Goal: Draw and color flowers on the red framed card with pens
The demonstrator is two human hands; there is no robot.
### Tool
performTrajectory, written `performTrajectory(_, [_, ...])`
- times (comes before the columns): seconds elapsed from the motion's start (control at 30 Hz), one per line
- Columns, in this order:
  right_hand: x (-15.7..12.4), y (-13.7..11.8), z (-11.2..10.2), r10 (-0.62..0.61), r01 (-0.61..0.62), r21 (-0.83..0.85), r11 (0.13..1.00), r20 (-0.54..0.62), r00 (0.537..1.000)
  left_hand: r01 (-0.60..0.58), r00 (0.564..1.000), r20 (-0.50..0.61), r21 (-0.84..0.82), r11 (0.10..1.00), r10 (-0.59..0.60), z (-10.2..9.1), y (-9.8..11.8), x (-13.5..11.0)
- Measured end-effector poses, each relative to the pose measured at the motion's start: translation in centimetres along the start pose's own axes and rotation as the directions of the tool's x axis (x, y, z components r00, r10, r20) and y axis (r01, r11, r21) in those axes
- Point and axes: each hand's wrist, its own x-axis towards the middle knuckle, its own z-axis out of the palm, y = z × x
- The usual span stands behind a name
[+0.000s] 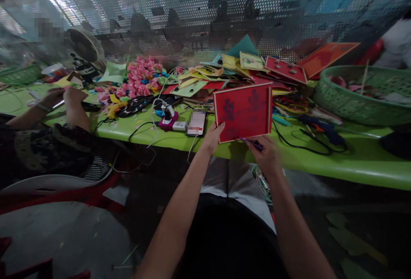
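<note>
A red card with dark printed figures and pale edges stands tilted above the green table. My left hand grips its lower left corner, thumb on the front. My right hand is closed below the card's lower right corner and holds a thin purple tool whose tip touches the card's bottom edge.
A heap of coloured cards and pink paper flowers covers the table behind. A phone, charger and cables lie left of the card. A green basket stands right. Another person's hands work at far left by a fan.
</note>
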Motion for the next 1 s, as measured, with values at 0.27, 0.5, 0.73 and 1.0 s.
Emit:
performTrajectory(0.27, [0.04,0.10,0.30,0.014,-0.012,-0.043,0.999,0.033,0.999,0.008,1.000,-0.005,-0.019,1.000,-0.008,-0.07,-0.15,0.18])
performTrajectory(0.5, [-0.14,0.59,0.75,0.010,-0.007,-0.046,0.999,0.066,0.998,0.000,1.000,0.026,0.009,1.000,-0.001,-0.18,-0.21,0.18])
performTrajectory(0.73, [0.08,0.13,0.47,0.044,-0.044,-0.079,0.996,0.003,0.999,-0.003,1.000,0.006,0.013,1.000,0.003,-0.17,-0.29,0.27])
performTrajectory(1.0, [0.00,-0.02,0.59,0.016,-0.013,-0.066,0.998,0.049,0.999,0.001,1.000,0.004,0.003,1.000,-0.001,-0.10,-0.21,0.29])
